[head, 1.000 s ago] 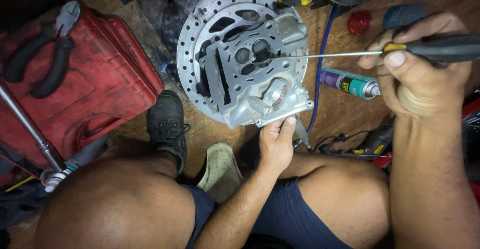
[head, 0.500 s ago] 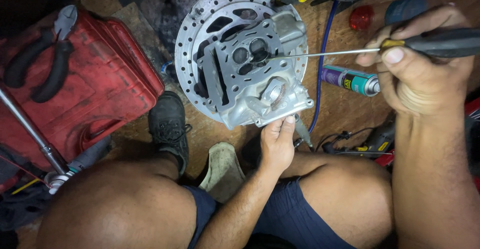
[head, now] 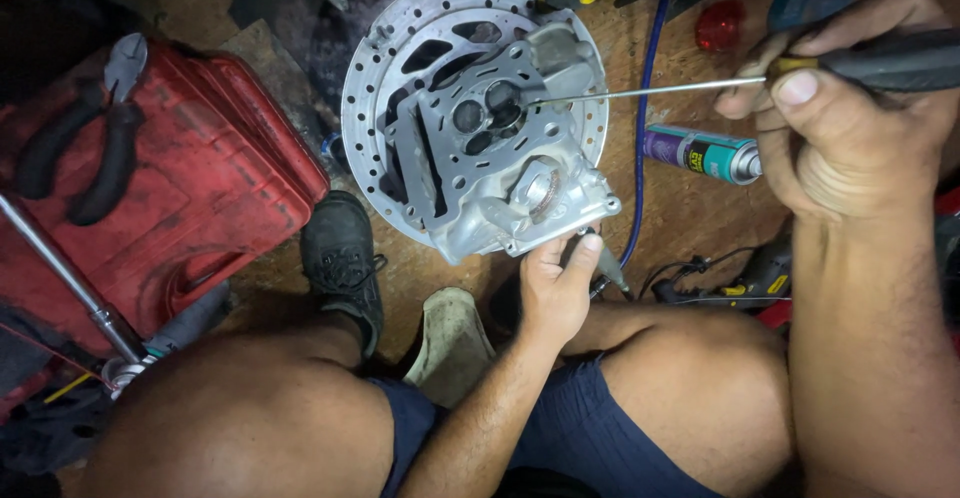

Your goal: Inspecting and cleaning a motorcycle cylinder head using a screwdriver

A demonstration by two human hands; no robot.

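Pliers [head: 85,128] atop red toolbox [head: 200,188], screwdriver [head: 700,83] probing caliper [head: 500,158]

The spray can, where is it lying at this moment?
In the head view the spray can lies on its side on the wooden floor, right of the metal part, just below the screwdriver shaft and beside the right hand.

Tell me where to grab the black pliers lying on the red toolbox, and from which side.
Take the pliers by the two black handles, coming from above. They lie flat on the lid of the red toolbox, handles spread slightly toward the lower left, metal jaws pointing up toward the far edge. The handles are the longest, padded part and nothing covers them; a hand can probably close both together in one grasp.
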